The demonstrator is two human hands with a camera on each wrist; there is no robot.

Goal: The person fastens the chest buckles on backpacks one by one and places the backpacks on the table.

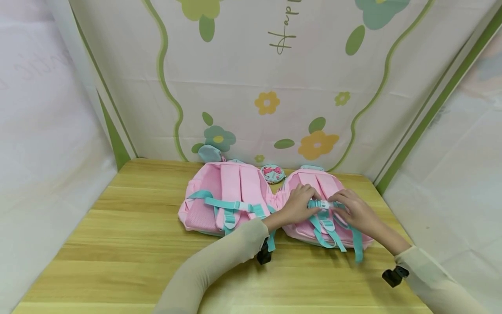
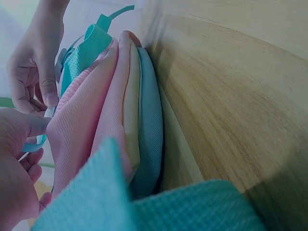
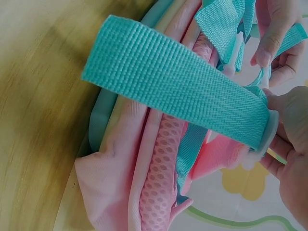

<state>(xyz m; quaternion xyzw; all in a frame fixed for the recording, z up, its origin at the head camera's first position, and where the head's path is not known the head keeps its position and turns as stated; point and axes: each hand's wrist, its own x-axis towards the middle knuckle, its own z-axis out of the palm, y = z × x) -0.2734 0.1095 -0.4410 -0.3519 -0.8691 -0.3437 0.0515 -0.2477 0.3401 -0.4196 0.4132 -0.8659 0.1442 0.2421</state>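
Two pink backpacks lie with their shoulder straps up. Over the right backpack, both hands meet at a white plastic buckle on its teal chest strap. My left hand pinches the buckle's left side and the webbing there. From the other side, my right hand pinches the right part; in the right wrist view its fingers hold a pale buckle piece with a loose teal strap end sticking out. Whether the buckle halves are locked, I cannot tell. The left backpack has its chest buckle joined across the straps.
A round printed pouch lies between the backpacks at the back. A light blue round piece stands behind the left one. Beneath is a wooden table, with a flower-printed cloth hanging behind. Teal strap ends dangle over the front.
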